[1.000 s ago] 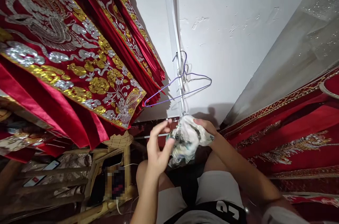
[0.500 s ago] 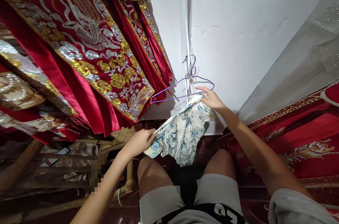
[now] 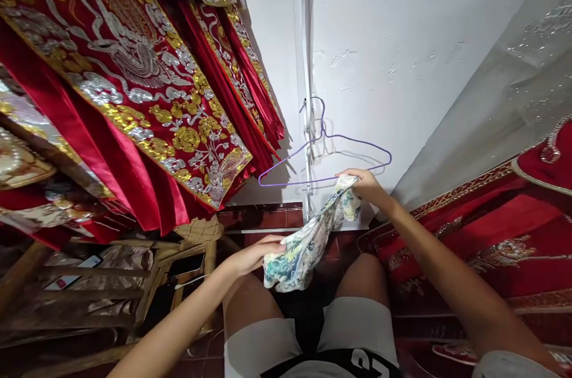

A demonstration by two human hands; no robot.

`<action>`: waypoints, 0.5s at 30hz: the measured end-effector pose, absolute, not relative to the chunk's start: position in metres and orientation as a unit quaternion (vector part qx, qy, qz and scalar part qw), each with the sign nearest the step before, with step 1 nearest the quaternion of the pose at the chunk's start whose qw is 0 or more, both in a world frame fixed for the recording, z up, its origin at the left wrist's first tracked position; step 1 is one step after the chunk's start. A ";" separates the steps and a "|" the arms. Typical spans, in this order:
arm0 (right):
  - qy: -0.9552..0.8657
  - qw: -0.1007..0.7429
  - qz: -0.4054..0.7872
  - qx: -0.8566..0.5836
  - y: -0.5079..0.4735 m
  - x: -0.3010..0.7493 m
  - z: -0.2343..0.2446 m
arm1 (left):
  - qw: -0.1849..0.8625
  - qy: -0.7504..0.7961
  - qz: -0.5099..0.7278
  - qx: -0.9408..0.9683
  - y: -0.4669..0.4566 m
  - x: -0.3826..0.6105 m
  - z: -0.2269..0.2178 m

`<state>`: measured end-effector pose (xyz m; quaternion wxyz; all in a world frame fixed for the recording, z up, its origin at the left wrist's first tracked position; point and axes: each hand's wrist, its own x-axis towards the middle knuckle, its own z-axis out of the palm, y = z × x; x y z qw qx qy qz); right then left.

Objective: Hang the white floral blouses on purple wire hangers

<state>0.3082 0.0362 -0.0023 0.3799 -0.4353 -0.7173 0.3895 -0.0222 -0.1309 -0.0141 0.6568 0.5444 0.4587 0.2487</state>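
Between my hands hangs a white floral garment [image 3: 308, 247] with blue, green and yellow print, bunched and slanting from upper right to lower left. My right hand [image 3: 364, 184] pinches its upper end, just below a purple wire hanger [image 3: 324, 133]. At the lower left end, my left hand [image 3: 259, 254] grips the cloth, its fingertips partly hidden by the fabric. The hanger is bare and hangs against the wall beside a vertical pole.
Red costumes with gold and silver embroidery [image 3: 156, 74] hang at the left. Red beaded fabric [image 3: 482, 235] and a sheer sparkling cloth [image 3: 522, 80] are at the right. A bamboo chair [image 3: 147, 288] stands low at the left. Ahead is a white wall [image 3: 393, 20].
The garment has gone from spread out to bunched, and its lower end has moved down. The hanger now shows in full, apart from the cloth. The view has shifted slightly.
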 end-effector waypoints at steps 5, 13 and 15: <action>-0.716 0.381 0.360 -0.461 0.029 0.328 0.009 | 0.215 0.597 0.049 0.771 -0.102 -0.027 0.001; -0.705 0.383 0.356 -0.480 0.031 0.330 0.019 | 0.056 0.590 0.201 0.780 -0.060 -0.059 0.035; -0.712 0.381 0.371 -0.459 0.023 0.323 0.019 | 0.086 0.536 0.261 0.799 -0.048 -0.053 0.047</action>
